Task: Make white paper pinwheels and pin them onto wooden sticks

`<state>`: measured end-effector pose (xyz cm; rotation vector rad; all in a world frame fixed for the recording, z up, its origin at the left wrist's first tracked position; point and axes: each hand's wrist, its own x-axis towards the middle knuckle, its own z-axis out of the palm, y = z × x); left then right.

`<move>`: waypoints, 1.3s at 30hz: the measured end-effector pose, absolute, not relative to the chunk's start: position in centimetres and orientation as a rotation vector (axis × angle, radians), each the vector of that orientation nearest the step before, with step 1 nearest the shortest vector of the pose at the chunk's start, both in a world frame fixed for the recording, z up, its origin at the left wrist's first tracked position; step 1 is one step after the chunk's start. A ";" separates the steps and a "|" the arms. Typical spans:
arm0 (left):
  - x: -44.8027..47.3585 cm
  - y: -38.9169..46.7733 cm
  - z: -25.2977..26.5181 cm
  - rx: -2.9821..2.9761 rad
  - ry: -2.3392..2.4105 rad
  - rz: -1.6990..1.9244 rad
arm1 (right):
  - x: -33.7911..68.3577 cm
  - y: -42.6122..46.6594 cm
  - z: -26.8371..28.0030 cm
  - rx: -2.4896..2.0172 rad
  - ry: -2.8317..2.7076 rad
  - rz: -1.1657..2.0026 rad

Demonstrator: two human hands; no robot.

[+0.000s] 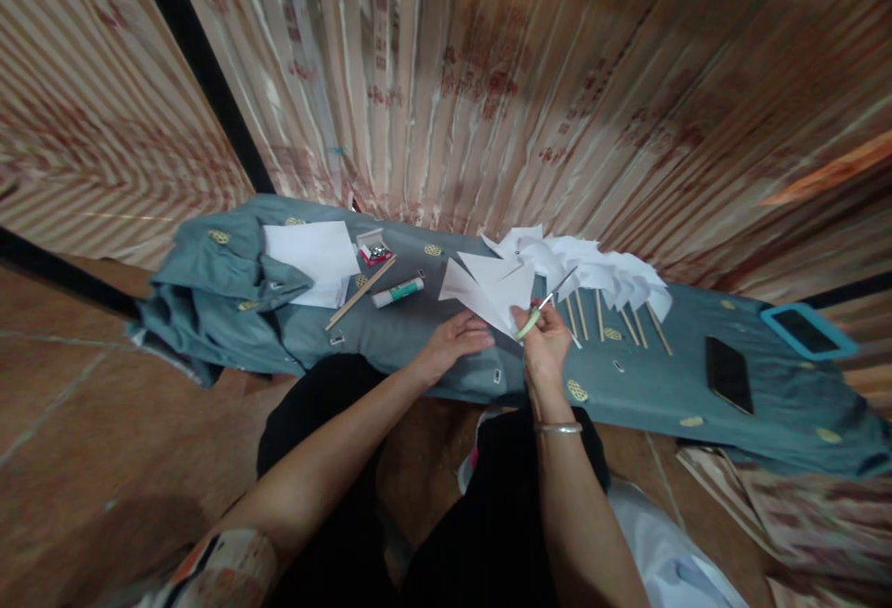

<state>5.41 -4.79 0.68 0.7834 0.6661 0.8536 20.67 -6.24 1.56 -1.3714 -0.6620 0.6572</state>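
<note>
My right hand [547,348] grips a pair of scissors [531,322] with light green handles, the blades pointing up and to the right. Just left of them lies a white sheet of paper [488,287] with cuts running in from its corners. My right thumb is at the sheet's lower right corner. My left hand [456,345] rests with its fingers stretched out by the sheet's lower edge; whether it touches the paper I cannot tell. Behind the scissors, several white paper pinwheels [592,264] on wooden sticks lie in an overlapping row.
A grey-green cloth [446,385] covers the narrow bench. On its left are white sheets [313,255], a small open box of pins [374,250], wooden sticks [359,294] and a glue stick [399,292]. A black phone [728,374] and a blue-framed device [808,331] lie right.
</note>
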 end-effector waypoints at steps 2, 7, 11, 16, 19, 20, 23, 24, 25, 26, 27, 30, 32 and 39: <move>5.7 -4.9 0.7 0.769 0.702 0.896 | 19.5 -6.1 1.3 -1.361 -0.676 0.735; 5.3 -4.2 0.5 0.621 0.834 1.095 | 17.3 -5.9 0.9 -1.352 -0.687 0.905; 5.1 -3.5 -0.1 0.594 0.924 1.235 | 16.8 -6.1 1.2 -1.354 -0.655 0.954; 4.8 -3.0 0.0 0.661 1.020 1.255 | 16.3 -6.7 1.5 -1.334 -0.751 1.020; 4.2 -2.3 0.3 0.691 1.048 1.284 | 16.1 -7.4 1.8 -1.357 -0.817 1.069; 4.0 -2.0 0.4 0.697 1.057 1.313 | 16.1 -7.7 1.9 -1.369 -0.835 1.090; 3.2 -1.0 0.7 0.700 1.065 1.411 | 16.3 -8.7 2.2 -1.400 -0.917 1.188; 2.9 -0.7 0.7 0.698 1.059 1.439 | 16.4 -9.1 2.3 -1.408 -0.958 1.235; 2.7 -0.4 0.8 0.695 1.053 1.462 | 16.6 -9.5 2.2 -1.417 -0.998 1.282; 2.6 -0.2 0.8 0.693 1.048 1.481 | 16.7 -9.8 2.2 -1.427 -1.036 1.335; 2.4 0.0 0.8 0.694 1.047 1.495 | 16.8 -10.2 2.1 -1.435 -1.074 1.395; 2.3 0.1 0.8 0.722 1.059 1.497 | 17.0 -10.8 1.7 -1.433 -1.178 1.574; 2.4 0.0 0.8 0.752 1.061 1.478 | 17.1 -11.0 1.6 -1.425 -1.242 1.640; 2.8 -0.7 0.5 0.805 1.073 1.407 | 16.8 -10.6 1.7 -1.422 -1.376 1.625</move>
